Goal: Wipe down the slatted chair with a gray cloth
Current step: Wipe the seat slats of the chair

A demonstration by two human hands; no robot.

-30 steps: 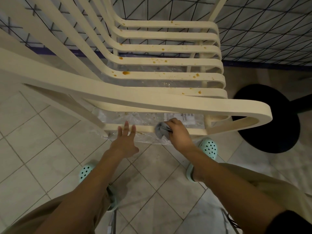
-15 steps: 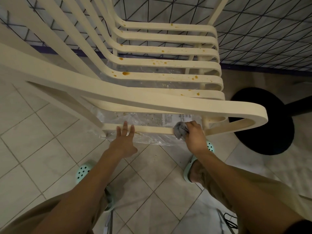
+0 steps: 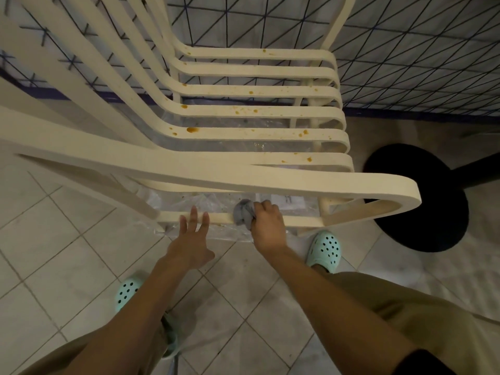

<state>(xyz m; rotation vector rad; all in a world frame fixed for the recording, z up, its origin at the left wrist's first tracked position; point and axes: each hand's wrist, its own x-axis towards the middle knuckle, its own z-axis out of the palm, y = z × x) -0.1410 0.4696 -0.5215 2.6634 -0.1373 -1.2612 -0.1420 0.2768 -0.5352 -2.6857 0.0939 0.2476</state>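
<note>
A cream slatted chair fills the upper half of the head view, its seat slats spotted with brown stains. Its broad armrest sweeps across the middle. Below it runs a low side rail. My right hand is shut on a bunched gray cloth pressed against that rail. My left hand is open with fingers spread, its fingertips at the rail just left of the cloth.
Clear plastic sheeting lies under the chair on the pale tiled floor. A black round base with a dark pole sits at the right. A wall with black diagonal lines stands behind. My mint clogs are near the rail.
My right hand slid the gray cloth right along the low rail, then back left, ending close to my left hand. My left hand stayed at the rail.
</note>
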